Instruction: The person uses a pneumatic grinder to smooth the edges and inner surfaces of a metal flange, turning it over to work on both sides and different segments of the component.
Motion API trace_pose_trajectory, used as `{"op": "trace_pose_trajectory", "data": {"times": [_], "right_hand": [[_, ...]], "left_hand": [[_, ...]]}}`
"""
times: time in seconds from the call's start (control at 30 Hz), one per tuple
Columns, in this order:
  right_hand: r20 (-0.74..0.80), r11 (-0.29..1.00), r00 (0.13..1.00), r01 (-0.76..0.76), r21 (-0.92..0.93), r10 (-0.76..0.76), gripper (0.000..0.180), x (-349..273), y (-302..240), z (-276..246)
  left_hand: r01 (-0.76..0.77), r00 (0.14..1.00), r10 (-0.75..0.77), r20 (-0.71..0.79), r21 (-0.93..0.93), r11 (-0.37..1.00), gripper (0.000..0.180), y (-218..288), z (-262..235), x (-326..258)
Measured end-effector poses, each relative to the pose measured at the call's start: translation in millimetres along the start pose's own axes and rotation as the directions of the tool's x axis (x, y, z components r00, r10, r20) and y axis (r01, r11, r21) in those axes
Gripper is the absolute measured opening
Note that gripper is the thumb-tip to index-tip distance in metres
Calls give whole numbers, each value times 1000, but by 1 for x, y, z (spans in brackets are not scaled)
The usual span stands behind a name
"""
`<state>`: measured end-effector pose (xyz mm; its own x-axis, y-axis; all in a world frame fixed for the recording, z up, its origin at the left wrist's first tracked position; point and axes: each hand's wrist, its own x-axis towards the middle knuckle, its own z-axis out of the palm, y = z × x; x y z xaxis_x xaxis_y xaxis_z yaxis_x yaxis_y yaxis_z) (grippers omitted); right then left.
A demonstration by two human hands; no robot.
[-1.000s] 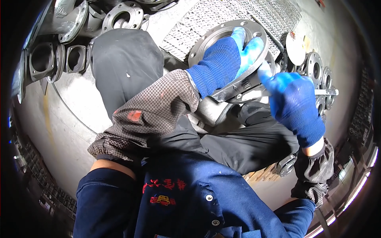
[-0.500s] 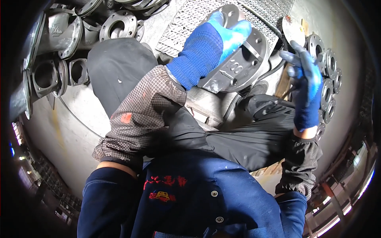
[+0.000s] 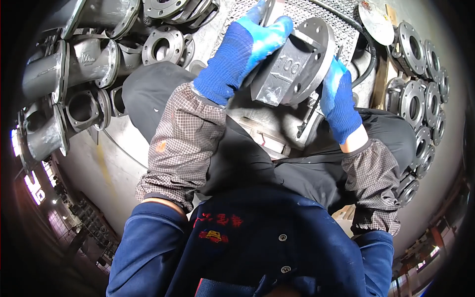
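Observation:
A grey cast-metal flanged valve body [image 3: 289,69], with raised markings and an arrow on its side, is held tilted above a rough metal grating, with a round flange facing right. My left hand [image 3: 260,37], in a blue coated glove, is closed over its left end; some of the fingers are hidden behind the metal. My right hand [image 3: 337,89], gloved alike, is against the rim of the right flange, and its fingertips are partly hidden. Under the casting, between my legs, is a pale block-like object [image 3: 262,138].
Several flanged pipe castings [image 3: 89,59] are stacked at the left. At the right stand rows of round flanged castings [image 3: 413,101]. A black cable [image 3: 368,49] curves across the metal grating [image 3: 346,39], near a pale round disc [image 3: 376,24]. My bent legs frame the work area.
My right hand has come in leftward from the open air to the valve body's right flange. The valve body has turned, showing its right flange more edge-on. The whole view has shifted.

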<state>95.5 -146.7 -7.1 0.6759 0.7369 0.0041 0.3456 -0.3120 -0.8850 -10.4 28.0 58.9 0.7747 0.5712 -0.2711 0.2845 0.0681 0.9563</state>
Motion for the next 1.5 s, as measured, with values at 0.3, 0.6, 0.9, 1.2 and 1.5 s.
{"op": "trace_pose_trajectory", "data": {"times": [0.3, 0.6, 0.9, 1.2, 1.5], "right_hand": [[-104, 877, 921, 316, -361, -375, 19, 24, -17, 22], [-52, 811, 935, -276, 515, 351, 39, 10, -38, 45], [90, 773, 882, -451, 446, 463, 51, 16, -61, 22], [187, 997, 982, -40, 65, 27, 43, -8, -40, 4], [245, 549, 819, -540, 638, 519, 48, -10, -34, 3]], "left_hand": [[-167, 985, 166, -35, -371, 913, 39, -31, -30, 6], [69, 997, -61, 38, -736, 674, 58, -49, -32, -3], [-112, 993, 112, -28, -447, 887, 50, -56, -26, -8], [-335, 941, 324, -95, -138, 932, 41, -34, -16, -33], [-474, 880, 473, -38, -3, 881, 38, -63, -3, -30]]}}
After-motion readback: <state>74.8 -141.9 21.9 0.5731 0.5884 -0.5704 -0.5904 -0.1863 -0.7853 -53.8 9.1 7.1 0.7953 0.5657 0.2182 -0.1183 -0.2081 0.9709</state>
